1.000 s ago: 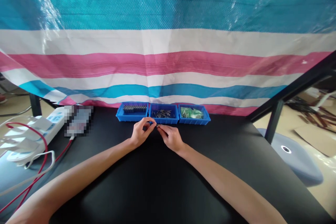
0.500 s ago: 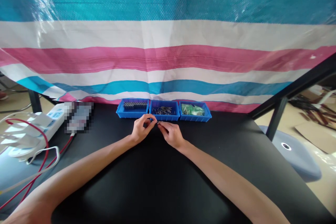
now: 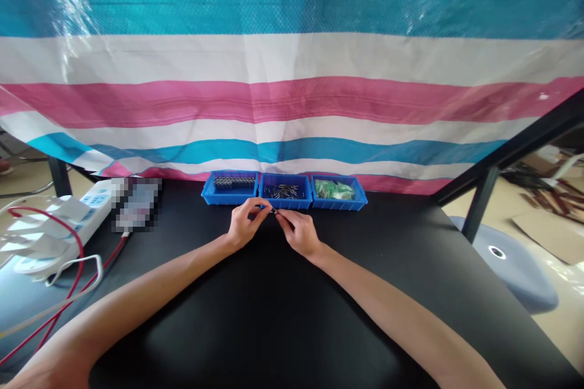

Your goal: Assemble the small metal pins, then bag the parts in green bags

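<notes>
My left hand [image 3: 245, 223] and my right hand [image 3: 298, 231] meet fingertip to fingertip over the black table. Both are closed in a pinch around a small, thin metal piece [image 3: 274, 211], mostly covered by the fingers; its exact kind cannot be made out. Just beyond the hands, a blue bin [image 3: 286, 202] holds many loose thin metal pins or screws. Left of it, another blue bin [image 3: 228, 199] contains small metal cylinders lined up in rows. The blue bin on the right [image 3: 340, 203] has green-and-white plastic packets [image 3: 335, 189] in it.
On the left lie a white power strip [image 3: 98, 197] with plugs, red and white cables [image 3: 81, 237] and a blurred-out device [image 3: 137, 203]. A striped tarp [image 3: 292, 97] hangs behind the bins. Beyond the table's right edge are a black frame bar [image 3: 481, 203] and a grey stool [image 3: 515, 273].
Both hands stay in nearly the same place. The fingertips have shifted slightly around the small metal piece, and the gap between them looks a little different.
</notes>
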Demonstrator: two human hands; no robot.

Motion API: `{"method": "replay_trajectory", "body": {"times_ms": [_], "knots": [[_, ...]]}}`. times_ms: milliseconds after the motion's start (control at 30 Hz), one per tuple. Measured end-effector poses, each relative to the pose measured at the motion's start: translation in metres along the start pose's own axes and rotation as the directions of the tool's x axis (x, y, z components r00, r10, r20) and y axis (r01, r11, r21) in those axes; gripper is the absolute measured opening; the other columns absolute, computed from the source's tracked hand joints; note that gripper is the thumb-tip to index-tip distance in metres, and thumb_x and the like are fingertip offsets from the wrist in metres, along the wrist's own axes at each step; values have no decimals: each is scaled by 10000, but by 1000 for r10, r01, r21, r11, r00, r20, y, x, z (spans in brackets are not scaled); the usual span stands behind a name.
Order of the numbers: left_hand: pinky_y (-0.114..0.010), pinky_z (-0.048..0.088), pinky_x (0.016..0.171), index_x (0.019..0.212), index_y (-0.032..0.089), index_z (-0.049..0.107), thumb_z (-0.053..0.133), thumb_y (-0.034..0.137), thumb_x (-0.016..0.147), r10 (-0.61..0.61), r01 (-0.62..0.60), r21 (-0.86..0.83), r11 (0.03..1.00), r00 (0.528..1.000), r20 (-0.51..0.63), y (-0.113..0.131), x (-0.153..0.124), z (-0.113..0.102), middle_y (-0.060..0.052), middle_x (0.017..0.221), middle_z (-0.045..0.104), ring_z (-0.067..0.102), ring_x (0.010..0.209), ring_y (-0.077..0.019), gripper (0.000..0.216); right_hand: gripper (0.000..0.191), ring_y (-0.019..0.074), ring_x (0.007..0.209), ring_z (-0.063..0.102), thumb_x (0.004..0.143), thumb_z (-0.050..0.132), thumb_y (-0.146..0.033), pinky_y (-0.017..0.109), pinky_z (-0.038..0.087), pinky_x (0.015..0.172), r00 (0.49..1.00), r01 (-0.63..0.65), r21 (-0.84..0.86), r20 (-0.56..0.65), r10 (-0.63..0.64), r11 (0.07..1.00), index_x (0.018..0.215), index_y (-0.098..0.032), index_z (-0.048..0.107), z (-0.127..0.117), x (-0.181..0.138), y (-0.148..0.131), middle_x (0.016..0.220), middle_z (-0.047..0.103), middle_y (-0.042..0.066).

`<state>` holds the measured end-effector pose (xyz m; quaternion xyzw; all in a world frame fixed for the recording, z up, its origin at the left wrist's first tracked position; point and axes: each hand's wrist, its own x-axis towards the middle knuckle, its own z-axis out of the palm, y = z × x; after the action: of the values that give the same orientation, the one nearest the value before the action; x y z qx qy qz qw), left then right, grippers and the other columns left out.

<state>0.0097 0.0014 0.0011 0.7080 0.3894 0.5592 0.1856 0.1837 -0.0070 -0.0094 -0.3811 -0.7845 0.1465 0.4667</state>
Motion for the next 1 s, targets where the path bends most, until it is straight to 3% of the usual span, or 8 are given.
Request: {"method": "replay_trajectory", "body": {"times_ms": [1000], "knots": [[-205, 571, 673, 942, 169, 605, 622, 221, 856, 20, -19, -18, 1000, 1000, 21, -6, -1, 0, -19, 869, 692, 694, 721, -122, 102, 214, 188, 825, 706, 934, 497, -229, 276, 569, 747, 999, 32, 26, 13, -33, 999, 1043, -183, 675, 2, -2, 5, 949, 727, 70]]}}
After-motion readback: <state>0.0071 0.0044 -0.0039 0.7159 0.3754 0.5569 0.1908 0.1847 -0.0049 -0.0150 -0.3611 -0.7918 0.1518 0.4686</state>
